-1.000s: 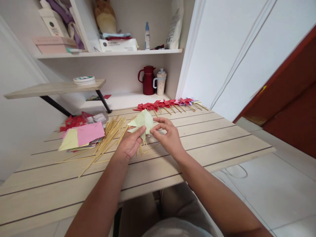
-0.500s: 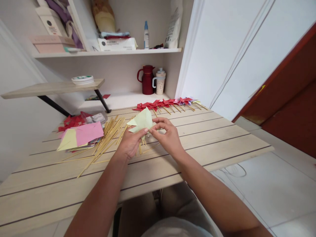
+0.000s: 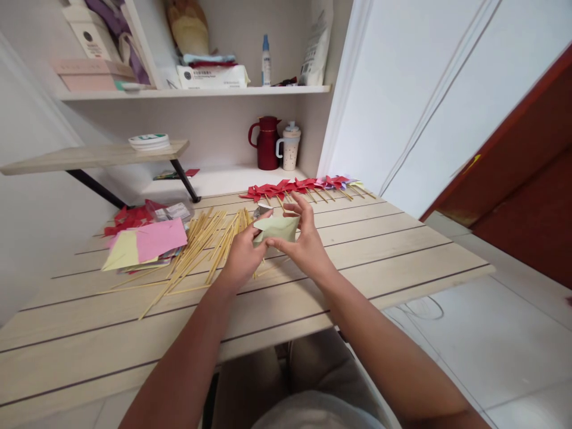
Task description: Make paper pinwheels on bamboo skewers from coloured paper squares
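Between my two hands is a pale green sheet of paper (image 3: 277, 231), partly folded, held above the table. My left hand (image 3: 245, 253) grips its left side, thumb toward me and fingers behind. My right hand (image 3: 306, 241) pinches the right side with the thumb along the near edge, while some fingers rise behind it. Just beyond my left fingers a small shiny object (image 3: 263, 210) shows, too covered to name. Thin wooden sticks (image 3: 201, 238) lie in a loose pile left of my hands. Pink and yellow paper sheets (image 3: 161, 239) are stacked farther left.
Red paper pinwheels on sticks (image 3: 286, 189) line the table's back edge. A dark red jug (image 3: 268, 143) and a speckled cup (image 3: 291, 146) stand behind them. At the back left, a small raised shelf (image 3: 98, 156) overhangs the table (image 3: 379, 262). Red paper lies beneath it.
The green paper has turned from standing upright with pointed corners to lying lower and flatter. My right fingers have spread up behind it, and a small shiny object now shows beyond my left hand.
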The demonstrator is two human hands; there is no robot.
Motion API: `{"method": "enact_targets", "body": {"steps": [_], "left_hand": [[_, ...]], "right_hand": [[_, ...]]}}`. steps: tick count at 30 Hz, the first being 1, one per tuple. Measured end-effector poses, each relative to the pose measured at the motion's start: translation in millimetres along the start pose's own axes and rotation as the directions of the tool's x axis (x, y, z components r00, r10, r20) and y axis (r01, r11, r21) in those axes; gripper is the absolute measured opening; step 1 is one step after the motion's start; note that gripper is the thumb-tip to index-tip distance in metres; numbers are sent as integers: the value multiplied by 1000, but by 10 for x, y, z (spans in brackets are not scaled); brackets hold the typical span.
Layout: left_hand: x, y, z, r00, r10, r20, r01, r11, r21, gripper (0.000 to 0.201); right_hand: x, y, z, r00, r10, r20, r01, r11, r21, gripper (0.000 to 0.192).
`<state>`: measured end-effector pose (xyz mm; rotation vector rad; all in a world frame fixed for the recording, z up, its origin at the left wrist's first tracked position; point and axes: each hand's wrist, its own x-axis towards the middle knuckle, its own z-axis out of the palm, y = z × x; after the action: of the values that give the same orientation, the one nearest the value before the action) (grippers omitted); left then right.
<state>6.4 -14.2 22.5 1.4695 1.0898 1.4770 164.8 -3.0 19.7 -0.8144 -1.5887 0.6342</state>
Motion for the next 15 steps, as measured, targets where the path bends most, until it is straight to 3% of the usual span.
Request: {"method": "enact_targets", "body": {"steps": [2, 4, 10, 15], "left_hand": [[-23, 25, 9, 998, 15, 61, -14, 1000, -13, 60], [-41, 46, 2, 998, 0, 65, 1, 1000, -5, 71], [-35, 83, -48, 1000, -4, 21, 6, 996, -91, 84], [-25, 92, -48, 999, -28, 22, 30, 995, -93, 83]], "right_hand": [[8, 0, -33, 1000, -2, 17, 2, 1000, 1, 106], [17, 6, -64, 999, -7, 39, 9, 999, -43, 102], [33, 43, -95, 995, -32, 97, 54, 969, -242, 25], [33, 53, -82, 995, -56, 84, 71, 978, -194, 13]]}}
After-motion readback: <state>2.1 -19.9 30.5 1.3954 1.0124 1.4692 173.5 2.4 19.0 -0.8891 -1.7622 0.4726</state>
